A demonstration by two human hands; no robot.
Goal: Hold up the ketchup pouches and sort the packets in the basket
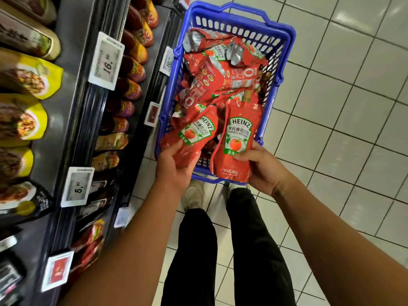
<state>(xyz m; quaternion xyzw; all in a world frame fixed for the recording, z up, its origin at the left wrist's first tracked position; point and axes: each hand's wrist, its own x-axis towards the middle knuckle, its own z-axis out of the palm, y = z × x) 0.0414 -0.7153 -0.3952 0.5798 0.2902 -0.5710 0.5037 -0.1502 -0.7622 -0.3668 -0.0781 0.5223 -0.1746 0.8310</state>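
Here both hands grasp ketchup pouches: left hand (pixel 174 166) one pouch (pixel 194 133), right hand (pixel 262 168) another pouch (pixel 237 142), above the blue basket (pixel 276 89).

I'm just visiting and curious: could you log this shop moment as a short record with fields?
Left hand: grips a tilted Heinz ketchup pouch
Right hand: holds a second Heinz ketchup pouch, label up
Basket: blue plastic basket on the tiled floor, holding more red pouches
Shelves: to the left, with sauces and price tags
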